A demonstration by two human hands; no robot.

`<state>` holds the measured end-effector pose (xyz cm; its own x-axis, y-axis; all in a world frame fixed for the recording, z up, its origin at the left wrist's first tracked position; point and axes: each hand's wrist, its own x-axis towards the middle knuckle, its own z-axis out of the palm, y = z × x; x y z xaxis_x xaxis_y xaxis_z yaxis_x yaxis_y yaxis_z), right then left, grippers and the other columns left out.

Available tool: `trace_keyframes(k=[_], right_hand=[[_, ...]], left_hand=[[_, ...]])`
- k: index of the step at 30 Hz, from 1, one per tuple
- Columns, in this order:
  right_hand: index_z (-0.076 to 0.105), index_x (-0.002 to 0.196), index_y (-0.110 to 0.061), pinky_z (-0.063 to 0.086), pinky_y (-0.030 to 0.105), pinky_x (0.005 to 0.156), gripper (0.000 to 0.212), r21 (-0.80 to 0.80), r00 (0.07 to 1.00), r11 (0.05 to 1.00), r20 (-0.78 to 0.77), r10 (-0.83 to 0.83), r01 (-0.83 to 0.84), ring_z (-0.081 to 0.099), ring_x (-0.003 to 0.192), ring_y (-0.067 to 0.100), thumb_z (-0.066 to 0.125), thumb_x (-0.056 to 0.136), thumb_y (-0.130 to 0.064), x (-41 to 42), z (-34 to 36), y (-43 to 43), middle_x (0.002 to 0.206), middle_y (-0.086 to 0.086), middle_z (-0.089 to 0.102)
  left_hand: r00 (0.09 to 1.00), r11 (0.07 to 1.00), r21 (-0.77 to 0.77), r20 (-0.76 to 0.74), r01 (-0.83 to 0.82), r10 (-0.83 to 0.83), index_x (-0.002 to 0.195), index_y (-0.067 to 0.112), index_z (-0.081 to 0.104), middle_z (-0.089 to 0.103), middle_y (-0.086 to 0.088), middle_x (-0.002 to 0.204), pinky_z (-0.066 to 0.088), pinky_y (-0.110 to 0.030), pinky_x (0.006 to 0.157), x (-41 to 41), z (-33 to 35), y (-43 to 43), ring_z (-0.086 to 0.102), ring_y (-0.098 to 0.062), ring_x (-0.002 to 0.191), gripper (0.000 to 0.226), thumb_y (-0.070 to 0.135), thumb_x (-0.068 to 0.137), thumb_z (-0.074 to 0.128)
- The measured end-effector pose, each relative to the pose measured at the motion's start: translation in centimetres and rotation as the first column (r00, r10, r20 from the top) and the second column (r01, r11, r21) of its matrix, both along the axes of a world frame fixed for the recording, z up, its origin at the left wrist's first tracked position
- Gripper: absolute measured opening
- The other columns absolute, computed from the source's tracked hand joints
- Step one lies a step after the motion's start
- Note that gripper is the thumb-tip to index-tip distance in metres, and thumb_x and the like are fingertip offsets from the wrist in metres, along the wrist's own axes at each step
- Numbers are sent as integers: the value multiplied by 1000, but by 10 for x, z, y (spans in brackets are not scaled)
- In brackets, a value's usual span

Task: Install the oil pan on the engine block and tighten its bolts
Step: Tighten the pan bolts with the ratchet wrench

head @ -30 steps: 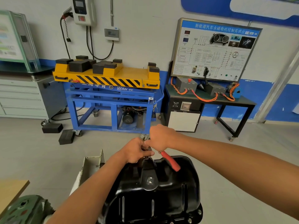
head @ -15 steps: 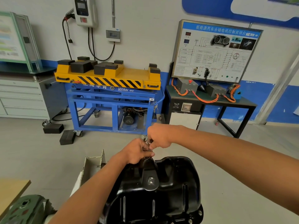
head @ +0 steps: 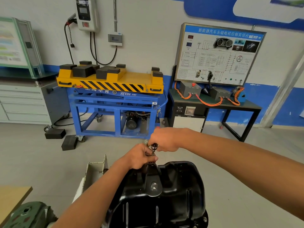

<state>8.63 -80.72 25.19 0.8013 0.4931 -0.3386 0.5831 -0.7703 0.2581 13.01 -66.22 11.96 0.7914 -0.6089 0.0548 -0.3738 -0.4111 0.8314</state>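
Left hand (head: pixel 139 156) and right hand (head: pixel 165 139) gripping ratchet (head: pixel 154 146), oil pan (head: pixel 172 195) rim just beneath

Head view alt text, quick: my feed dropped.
The left hand and right hand hold a metal tool at the far rim of a black oil pan, left low, right on top. A yellow lift table stands behind.

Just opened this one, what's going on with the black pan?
A person is working a bolt at the far rim of the black oil pan. The left hand grips the shaft of a socket wrench just above the rim, while the right hand holds the wrench's top. The fastener under the tool is hidden. A bolt head already sits in the near flange.
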Motion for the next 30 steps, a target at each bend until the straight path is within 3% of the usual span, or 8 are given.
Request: trace_keyframes(k=[7, 10, 15, 19, 22, 24, 27, 30], right_hand=[[59, 81, -10, 44, 34, 56, 29, 21, 990, 989, 10, -144, 144, 53, 60, 17, 57, 101, -31, -2, -5, -2, 66, 2, 55], [66, 83, -3, 56, 32, 67, 35, 73, 957, 958, -113, -268, 277, 68, 56, 18, 52, 104, -29, -6, -7, -2, 66, 8, 72], [65, 85, -3, 56, 31, 59, 21, 206, 876, 852, -143, -461, 482, 61, 51, 18, 53, 98, -15, -8, -16, 14, 61, 8, 67], [60, 78, -1, 43, 26, 45, 23, 298, 764, 703, -258, -592, 646, 51, 40, 15, 51, 98, -9, -2, -21, 29, 54, 10, 61], [56, 83, -3, 38, 23, 46, 20, 344, 687, 595, -398, -608, 726, 52, 40, 14, 53, 100, -12, 2, -16, 30, 56, 12, 59], [61, 100, -1, 42, 21, 46, 14, 280, 711, 662, -405, -575, 695, 58, 44, 14, 54, 101, -14, 3, -12, 27, 66, 14, 65], [63, 91, 0, 55, 26, 57, 28, 142, 818, 826, -304, -488, 545, 73, 68, 19, 58, 101, -25, 4, -3, 23, 91, 17, 74], [68, 109, -5, 47, 32, 72, 25, -89, 970, 974, -111, -216, 207, 62, 86, 24, 61, 99, -27, 3, 6, 18, 78, 3, 62]], left_hand=[[1000, 1000, 4, 28, 0, 0, 84, 1, 76, 70, -24, 83, 50, -34, 72, 1, -2, 1, 56, -14, 68, 27, 27, 91, 73], [999, 1000, 12, 40, 6, -6, 85, 1, 76, 70, -22, 81, 50, -33, 71, 1, -1, 0, 56, -12, 66, 27, 28, 91, 73], [998, 1000, 25, 61, -5, 4, 86, 7, 79, 73, -10, 74, 48, -28, 67, -2, 3, -1, 57, -9, 63, 21, 28, 91, 74], [998, 1000, 19, 68, -17, 16, 56, 34, 68, 54, 15, 48, 34, -14, 53, -6, 7, 1, 42, -2, 47, 35, 24, 88, 76], [999, 999, 29, 25, -32, 32, 61, 9, 64, 49, -3, 55, 35, -27, 57, -4, 7, 3, 39, -14, 54, 33, 25, 88, 75], [999, 998, 49, 22, -49, 48, 69, -2, 64, 52, -5, 55, 38, -28, 58, -3, 6, 2, 43, -14, 52, 35, 24, 89, 75], [999, 998, 46, 34, -35, 34, 82, -2, 74, 73, -17, 78, 52, -35, 74, -3, 5, 0, 62, -20, 66, 25, 21, 90, 74], [999, 998, 57, 41, -10, 8, 89, -8, 73, 72, -24, 91, 52, -38, 83, -2, 6, -2, 63, -20, 76, 28, 20, 91, 73]])
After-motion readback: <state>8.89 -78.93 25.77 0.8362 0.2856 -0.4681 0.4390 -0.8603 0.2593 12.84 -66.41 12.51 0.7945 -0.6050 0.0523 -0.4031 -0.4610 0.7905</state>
